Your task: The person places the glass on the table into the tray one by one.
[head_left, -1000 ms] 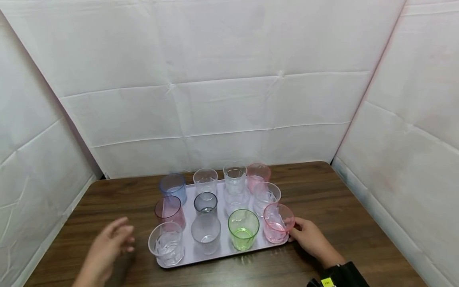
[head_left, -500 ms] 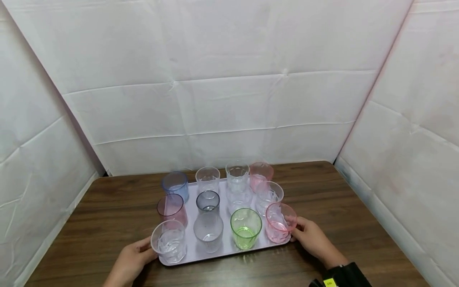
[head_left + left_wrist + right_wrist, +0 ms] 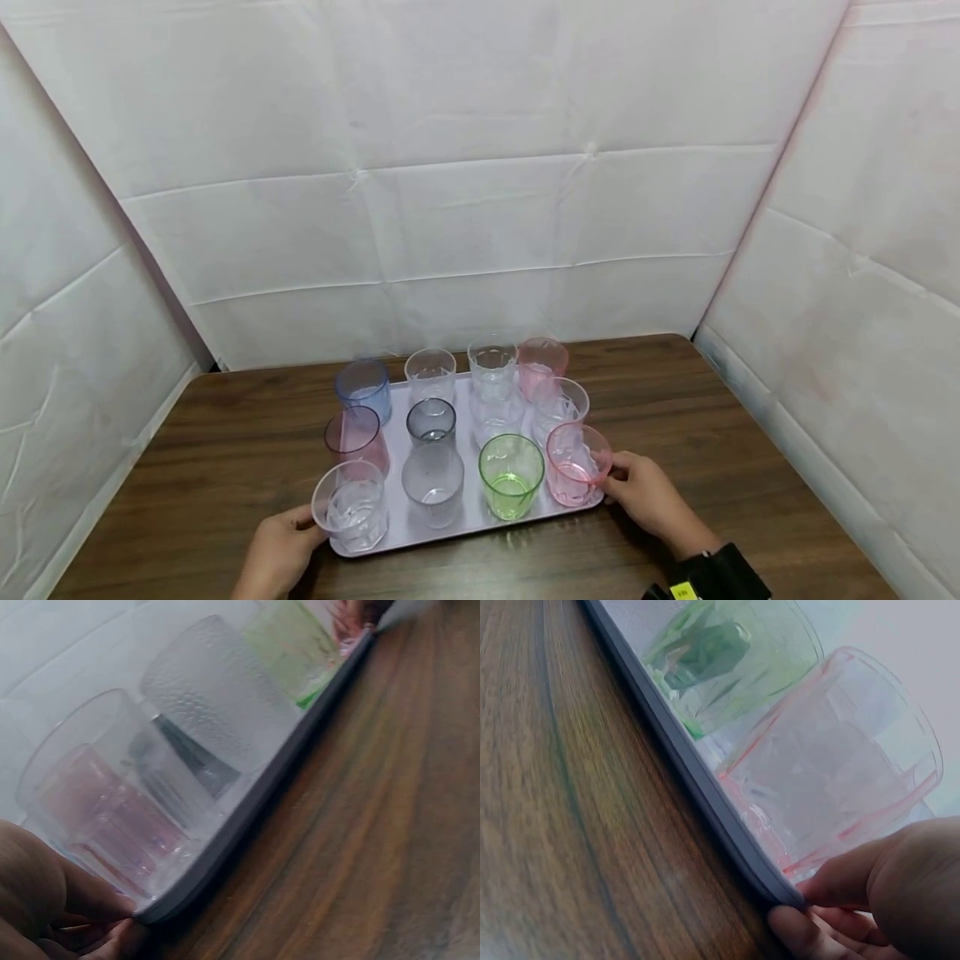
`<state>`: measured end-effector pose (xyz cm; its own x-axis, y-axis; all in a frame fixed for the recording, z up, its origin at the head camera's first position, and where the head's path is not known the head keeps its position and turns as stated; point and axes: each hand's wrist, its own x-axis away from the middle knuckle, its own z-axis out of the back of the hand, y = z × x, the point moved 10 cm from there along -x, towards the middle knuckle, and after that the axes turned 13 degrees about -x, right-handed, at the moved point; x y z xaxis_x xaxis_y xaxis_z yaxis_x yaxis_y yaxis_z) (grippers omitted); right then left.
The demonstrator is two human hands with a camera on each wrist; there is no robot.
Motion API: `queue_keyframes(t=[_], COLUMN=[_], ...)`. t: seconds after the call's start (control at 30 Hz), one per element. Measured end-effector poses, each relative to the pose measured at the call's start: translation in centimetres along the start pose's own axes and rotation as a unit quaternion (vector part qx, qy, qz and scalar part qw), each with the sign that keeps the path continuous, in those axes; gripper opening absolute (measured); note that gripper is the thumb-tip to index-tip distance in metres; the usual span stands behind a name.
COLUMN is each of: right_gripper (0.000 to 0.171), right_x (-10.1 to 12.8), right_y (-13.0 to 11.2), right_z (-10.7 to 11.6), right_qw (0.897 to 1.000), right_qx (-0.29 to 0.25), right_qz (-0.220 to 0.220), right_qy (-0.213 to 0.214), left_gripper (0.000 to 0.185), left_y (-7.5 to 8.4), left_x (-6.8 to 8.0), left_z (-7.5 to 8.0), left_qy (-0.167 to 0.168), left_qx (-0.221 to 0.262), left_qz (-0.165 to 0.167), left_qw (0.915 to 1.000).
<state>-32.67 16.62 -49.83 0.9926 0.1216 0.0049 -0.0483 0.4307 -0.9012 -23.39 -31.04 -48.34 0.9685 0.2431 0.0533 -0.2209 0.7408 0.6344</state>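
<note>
Dark wood grain runs across the table (image 3: 712,467), and on it, close to the near edge, lies a pale lavender tray (image 3: 465,523) loaded with tumblers. The left hand (image 3: 281,554) grips the tray's near left corner: in the left wrist view its fingers (image 3: 67,900) curl under and over the rim (image 3: 247,817) right at the corner. The right hand (image 3: 645,496) grips the near right corner the same way, its thumb and fingers (image 3: 840,881) pinching the rim (image 3: 697,780) just below the pink cup. The wrist of that hand wears a black strap (image 3: 712,575).

Along the tray's near edge, from left to right, stand a clear ribbed cup (image 3: 350,508), a frosted clear cup (image 3: 432,482), a green cup (image 3: 512,475) and a pink cup (image 3: 576,463), the last one just beside the right hand's fingertips. In the middle row are a rose-tinted cup (image 3: 356,438), a smoky grey cup (image 3: 431,422), a clear cup (image 3: 495,415) that is hard to make out, and another clear cup (image 3: 559,407). Along the far edge stand a blue cup (image 3: 363,388), a clear cup (image 3: 431,373), a taller clear faceted cup (image 3: 492,367) and a second pink cup (image 3: 542,363). All stand upright, close together.

White padded panels (image 3: 465,192) wall in the table's far edge and both sides.
</note>
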Motion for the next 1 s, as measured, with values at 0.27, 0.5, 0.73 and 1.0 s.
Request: queue_keyframes(t=[0.27, 0.5, 0.73, 1.0], right_gripper=[0.018, 0.020, 0.023, 0.022], right_x=[-0.8, -2.3, -3.7, -4.2], right_y=[0.0, 1.1, 2.2, 2.4], right_z=[1.4, 3.6, 5.8, 7.0], right_qw=[0.999, 0.999, 0.997, 0.998], right_qx=[0.026, 0.034, 0.042, 0.047], right_qz=[0.008, 0.001, -0.007, -0.011], right_qy=[0.017, 0.032, 0.056, 0.047], left_gripper=[0.025, 0.028, 0.030, 0.029], left_y=[1.8, 4.2, 6.1, 7.0], left_x=[-0.9, -3.4, -5.8, -6.9], left_z=[-0.9, -2.6, -4.3, -5.0], left_qy=[0.034, 0.045, 0.024, 0.002], left_qx=[0.036, 0.065, 0.090, 0.090], left_qz=[-0.011, -0.020, -0.022, -0.037], left_qw=[0.9987, 0.9967, 0.9954, 0.9952])
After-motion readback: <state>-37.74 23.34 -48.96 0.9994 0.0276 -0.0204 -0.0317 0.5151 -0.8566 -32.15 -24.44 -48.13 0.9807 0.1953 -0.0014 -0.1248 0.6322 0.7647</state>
